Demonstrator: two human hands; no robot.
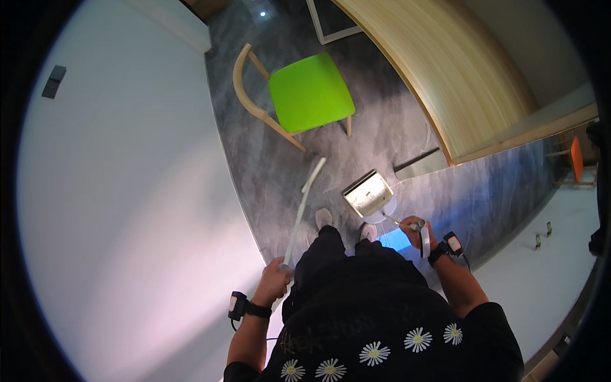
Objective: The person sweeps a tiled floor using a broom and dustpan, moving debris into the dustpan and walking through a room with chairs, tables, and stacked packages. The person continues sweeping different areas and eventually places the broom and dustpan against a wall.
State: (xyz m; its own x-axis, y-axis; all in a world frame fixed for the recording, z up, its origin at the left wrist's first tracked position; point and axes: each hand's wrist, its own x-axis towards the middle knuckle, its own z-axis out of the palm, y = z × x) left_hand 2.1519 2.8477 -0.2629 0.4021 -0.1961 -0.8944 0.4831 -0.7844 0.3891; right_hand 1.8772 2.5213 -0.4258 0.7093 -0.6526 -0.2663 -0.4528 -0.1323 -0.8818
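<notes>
My left hand (275, 282) is closed round the upper end of a long white broom (296, 230). Its narrow, pale head slants over the grey floor ahead of my left foot. Closed on the handle of a long-handled dustpan (370, 194) is my right hand (418, 232). The dustpan has a light pan with a dark front edge and sits in front of my right shoe. Broom head and dustpan are apart. Any dirt on the floor or in the pan is too small to make out.
A chair with a green seat (310, 94) and a curved wooden back stands ahead. A wooden table (445, 70) fills the far right, with a flat metal base plate (422, 164) below. A white wall (127, 191) runs along my left. An orange chair (576, 159) stands far right.
</notes>
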